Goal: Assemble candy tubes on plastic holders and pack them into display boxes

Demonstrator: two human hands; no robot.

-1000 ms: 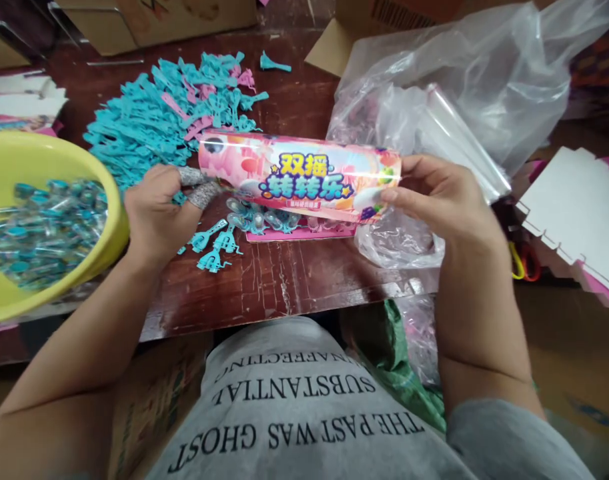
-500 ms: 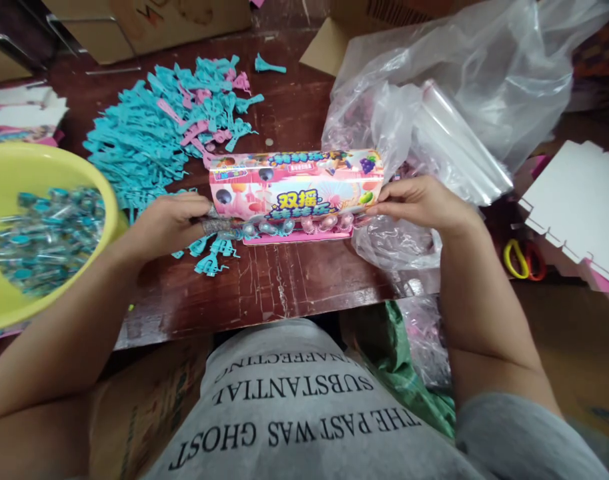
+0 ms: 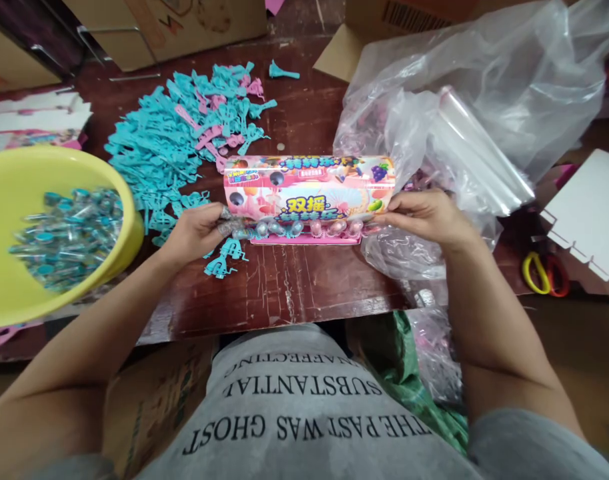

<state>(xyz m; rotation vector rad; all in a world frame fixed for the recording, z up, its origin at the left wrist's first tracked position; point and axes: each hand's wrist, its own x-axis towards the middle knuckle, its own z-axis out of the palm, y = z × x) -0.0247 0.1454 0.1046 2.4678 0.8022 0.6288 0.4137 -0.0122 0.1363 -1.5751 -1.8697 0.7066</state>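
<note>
A pair of bare hands holds a glossy printed box above a worn, reddish-brown table, near the middle of the tabletop. The left hand, its fingertips covered in something grey and speckled, is closed in a pinch on the box's lower left end; the right hand pinches the lower right end between thumb and fingers. The box's pink card curves smoothly over the top, above a row of rounded clear domes, bluish at left and pinkish at right, with a flat pink edge below. Yellow characters on the front read 双摇, with blue ones beneath partly lost around the curve; printed fruit, including purple grapes, decorates the panel, and the smaller lettering is too blurred to read. At left, a smooth yellow basin holds slim clear tubes with blue ends, beside a tangled heap of matte blue plastic pieces mixed with a few pink pieces. At right lie a crumpled clear plastic bag, shiny film, scissors with yellow and red handles, and notched white card. The wearer's grey shirt bears black words, upside down to the camera: "SUBSTANTIAL" and "THE PAST WAS GHOST."
</note>
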